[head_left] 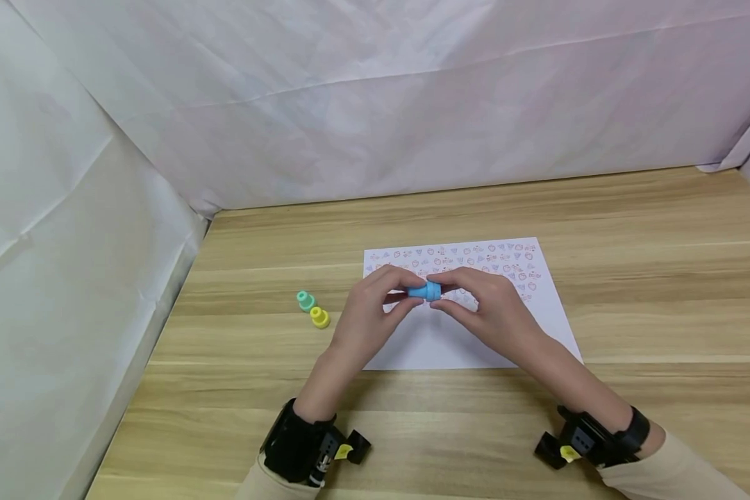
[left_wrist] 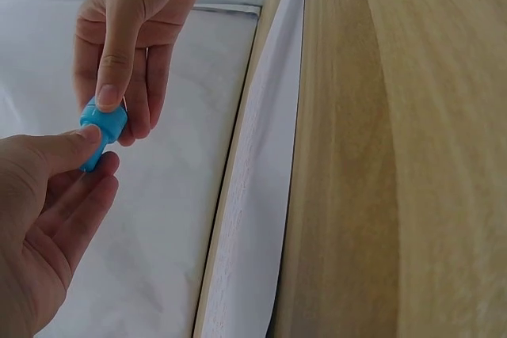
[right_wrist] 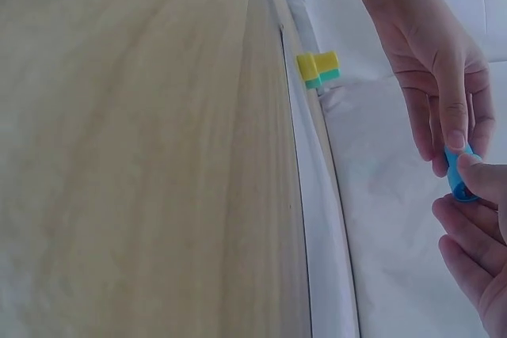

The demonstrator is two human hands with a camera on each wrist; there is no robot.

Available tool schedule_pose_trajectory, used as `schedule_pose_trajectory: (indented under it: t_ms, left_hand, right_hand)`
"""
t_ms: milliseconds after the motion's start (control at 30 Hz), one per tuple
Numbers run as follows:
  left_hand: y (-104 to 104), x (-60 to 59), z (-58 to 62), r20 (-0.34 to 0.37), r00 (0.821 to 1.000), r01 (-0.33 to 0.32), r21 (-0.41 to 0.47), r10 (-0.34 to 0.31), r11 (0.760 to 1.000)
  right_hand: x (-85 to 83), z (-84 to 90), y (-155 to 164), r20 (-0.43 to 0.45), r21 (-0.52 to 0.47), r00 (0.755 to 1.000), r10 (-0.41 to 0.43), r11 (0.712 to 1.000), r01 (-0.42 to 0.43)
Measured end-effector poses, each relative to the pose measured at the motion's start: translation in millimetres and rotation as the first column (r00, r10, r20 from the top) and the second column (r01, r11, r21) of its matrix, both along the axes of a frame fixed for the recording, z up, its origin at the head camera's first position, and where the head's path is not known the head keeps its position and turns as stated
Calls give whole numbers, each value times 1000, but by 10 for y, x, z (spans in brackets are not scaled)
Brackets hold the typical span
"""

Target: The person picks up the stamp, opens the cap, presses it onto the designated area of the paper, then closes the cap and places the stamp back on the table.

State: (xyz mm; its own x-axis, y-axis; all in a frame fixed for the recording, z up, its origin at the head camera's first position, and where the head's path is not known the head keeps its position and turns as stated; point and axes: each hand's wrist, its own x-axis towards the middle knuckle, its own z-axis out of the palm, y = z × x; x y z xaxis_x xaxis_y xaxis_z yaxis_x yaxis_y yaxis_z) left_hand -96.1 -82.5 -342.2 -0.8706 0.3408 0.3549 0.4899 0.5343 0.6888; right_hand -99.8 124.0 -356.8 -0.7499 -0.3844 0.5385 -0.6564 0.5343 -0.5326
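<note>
the light-blue, stepped plastic piece [head_left: 426,292] lies nine-to-three o'clock, narrow end pinched by the left hand [head_left: 365,310], broad end by the right hand [head_left: 498,310].

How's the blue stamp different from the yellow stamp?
The blue stamp is pinched by the left hand and right hand; the yellow stamp stands on the table, unheld. The blue stamp lies sideways; the yellow stamp is upright. Both have one wide end and one narrower end.
</note>
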Motion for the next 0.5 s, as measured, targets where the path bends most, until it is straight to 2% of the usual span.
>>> schedule_pose_trajectory:
  t_ms: [500]
  left_hand:
    - [-4,27,66,-34,999,10,-23,-11,1000]
  right_hand:
    - [53,24,34,-5,-33,1000,-11,999,11]
